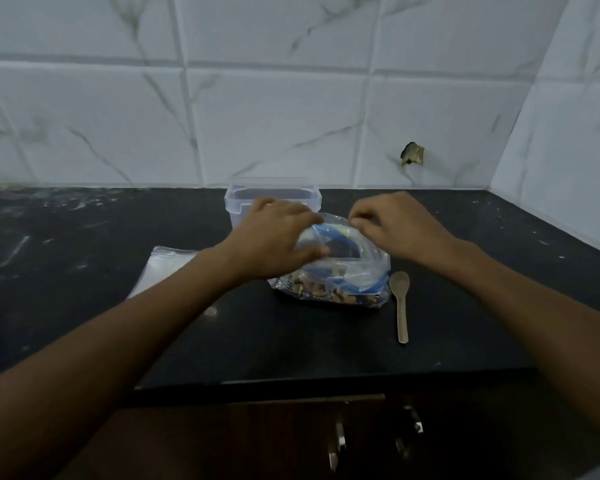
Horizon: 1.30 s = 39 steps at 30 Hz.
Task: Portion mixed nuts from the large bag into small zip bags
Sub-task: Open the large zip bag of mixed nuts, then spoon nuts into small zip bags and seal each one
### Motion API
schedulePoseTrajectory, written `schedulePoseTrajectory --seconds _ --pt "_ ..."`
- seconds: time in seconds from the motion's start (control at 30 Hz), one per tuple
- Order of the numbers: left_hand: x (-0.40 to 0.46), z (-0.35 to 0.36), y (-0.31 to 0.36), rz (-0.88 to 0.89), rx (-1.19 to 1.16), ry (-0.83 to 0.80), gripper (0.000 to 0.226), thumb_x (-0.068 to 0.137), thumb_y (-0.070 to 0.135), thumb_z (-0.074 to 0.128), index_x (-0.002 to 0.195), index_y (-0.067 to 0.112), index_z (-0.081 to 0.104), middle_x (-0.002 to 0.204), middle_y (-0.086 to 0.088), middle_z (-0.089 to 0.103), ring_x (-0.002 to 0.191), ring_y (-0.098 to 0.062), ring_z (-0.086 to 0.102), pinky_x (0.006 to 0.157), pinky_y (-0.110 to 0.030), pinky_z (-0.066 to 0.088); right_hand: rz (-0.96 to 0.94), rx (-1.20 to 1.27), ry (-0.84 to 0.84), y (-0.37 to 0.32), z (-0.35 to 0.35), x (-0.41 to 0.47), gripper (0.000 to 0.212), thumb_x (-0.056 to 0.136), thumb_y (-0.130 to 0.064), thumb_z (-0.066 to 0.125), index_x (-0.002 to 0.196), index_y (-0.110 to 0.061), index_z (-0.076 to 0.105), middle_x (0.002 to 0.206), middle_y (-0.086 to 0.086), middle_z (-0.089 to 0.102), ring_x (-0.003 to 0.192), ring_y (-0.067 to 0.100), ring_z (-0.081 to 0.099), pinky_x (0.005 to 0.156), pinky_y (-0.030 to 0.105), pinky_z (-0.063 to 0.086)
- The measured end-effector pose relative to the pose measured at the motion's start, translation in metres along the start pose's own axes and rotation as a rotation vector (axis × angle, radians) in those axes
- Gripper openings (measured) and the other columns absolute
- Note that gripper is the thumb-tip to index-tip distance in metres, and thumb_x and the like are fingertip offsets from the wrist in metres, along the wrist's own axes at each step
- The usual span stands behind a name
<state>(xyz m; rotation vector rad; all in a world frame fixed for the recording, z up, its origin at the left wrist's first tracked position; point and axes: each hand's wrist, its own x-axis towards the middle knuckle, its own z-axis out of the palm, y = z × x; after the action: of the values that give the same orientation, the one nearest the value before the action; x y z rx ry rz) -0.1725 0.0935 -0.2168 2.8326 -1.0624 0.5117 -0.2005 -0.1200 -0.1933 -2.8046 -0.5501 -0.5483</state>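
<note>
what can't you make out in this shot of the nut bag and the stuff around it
Head view only:
- Mouth of the clear plastic bag of mixed nuts: covered by the left hand and right hand, so whether it is open is unclear.
- Clear plastic container: front hidden by the hands; contents unreadable.
- Flat clear small zip bags: partly under the left forearm; count unclear.
- Nut types: too small and dim.

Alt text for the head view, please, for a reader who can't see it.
Both hands, left hand and right hand, hold open the mouth of a large bag of mixed nuts on a black counter. A wooden spoon lies right of it, a clear container behind.
</note>
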Motion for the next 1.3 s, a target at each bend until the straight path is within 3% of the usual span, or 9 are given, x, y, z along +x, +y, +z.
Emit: schedulePoseTrajectory --seconds 0.13,0.2,0.3,0.57,0.7,0.8,0.93,1.03,1.3 --pt "0.012 0.005 0.02 0.107 0.05 -0.334 0.07 0.088 0.068 0.047 0.141 0.023 0.045 0.132 -0.001 0.06 0.13 -0.02 0.049 0.119 -0.046 0.015 0.018 -0.204 -0.334 -0.009 0.021 0.027 0.024 0.092 -0.025 0.057 0.113 -0.024 0.068 0.142 0.005 0.048 0.121 0.026 0.05 0.098 0.043 0.044" --pt "0.003 0.013 0.021 0.19 0.089 -0.338 0.06 0.09 0.06 0.05 0.138 0.024 0.047 0.135 -0.001 0.056 0.131 -0.02 0.047 0.118 -0.046 0.018 0.119 -0.365 -0.5 -0.003 0.033 0.028 0.035 0.092 -0.024 0.057 0.128 -0.023 0.059 0.153 0.01 0.03 0.131 0.032 0.04 0.104 0.048 0.035" --pt "-0.014 0.024 0.018 0.309 0.104 -0.291 0.04 0.092 0.053 0.052 0.121 0.026 0.054 0.122 0.0 0.061 0.116 -0.019 0.055 0.111 -0.041 0.031 0.178 -0.438 -0.457 0.012 0.039 0.027 0.034 0.093 -0.017 0.057 0.125 -0.03 0.062 0.161 0.009 0.009 0.141 0.037 0.023 0.111 0.056 0.023" --pt "-0.01 0.027 0.02 0.329 0.034 -0.181 0.046 0.091 0.063 0.045 0.11 0.024 0.06 0.105 0.001 0.066 0.099 -0.018 0.059 0.1 -0.038 0.039 0.183 -0.337 -0.459 0.025 0.043 0.029 0.032 0.096 -0.03 0.052 0.128 -0.035 0.058 0.154 0.012 0.025 0.138 0.032 0.032 0.11 0.05 0.029" --pt "-0.011 0.015 0.01 0.222 -0.212 -0.054 0.06 0.088 0.067 0.037 0.121 0.022 0.061 0.112 0.002 0.065 0.103 -0.013 0.058 0.091 -0.033 0.045 0.264 0.25 -0.192 0.028 0.022 0.023 0.025 0.097 -0.033 0.05 0.11 -0.024 0.07 0.115 0.0 0.064 0.108 0.015 0.059 0.091 0.035 0.046" --pt "-0.015 0.0 -0.011 0.048 -0.326 0.078 0.054 0.092 0.061 0.035 0.118 0.022 0.062 0.113 0.005 0.066 0.101 -0.011 0.059 0.088 -0.031 0.048 0.474 0.151 0.115 0.036 0.004 0.009 0.032 0.095 -0.028 0.045 0.083 -0.01 0.069 0.083 0.004 0.071 0.075 0.02 0.065 0.074 0.035 0.053" --pt "-0.029 -0.008 -0.062 -0.314 -0.221 0.207 0.026 0.096 0.036 0.053 0.083 0.016 0.063 0.078 0.001 0.064 0.073 -0.018 0.059 0.065 -0.032 0.044 0.682 -0.063 -0.375 0.044 -0.001 -0.018 0.043 0.091 -0.041 0.056 0.072 -0.005 0.067 0.057 0.007 0.069 0.049 0.018 0.066 0.055 0.03 0.057" --pt "-0.051 0.0 -0.112 -0.614 -0.125 0.082 0.032 0.093 0.035 0.058 0.076 0.009 0.066 0.07 -0.008 0.064 0.068 -0.027 0.061 0.061 -0.033 0.044 0.741 -0.033 -0.606 0.039 0.005 -0.034 0.054 0.086 -0.055 0.06 0.076 -0.002 0.066 0.057 0.008 0.07 0.043 0.016 0.062 0.044 0.022 0.047" --pt "-0.101 0.024 -0.169 -0.884 -0.16 -0.139 0.05 0.087 0.053 0.064 0.082 0.003 0.068 0.078 -0.011 0.065 0.072 -0.026 0.06 0.062 -0.033 0.044 0.89 0.121 -0.671 0.038 0.024 -0.049 0.034 0.088 -0.031 0.067 0.079 0.001 0.065 0.057 0.011 0.069 0.038 0.015 0.057 0.034 0.018 0.035"
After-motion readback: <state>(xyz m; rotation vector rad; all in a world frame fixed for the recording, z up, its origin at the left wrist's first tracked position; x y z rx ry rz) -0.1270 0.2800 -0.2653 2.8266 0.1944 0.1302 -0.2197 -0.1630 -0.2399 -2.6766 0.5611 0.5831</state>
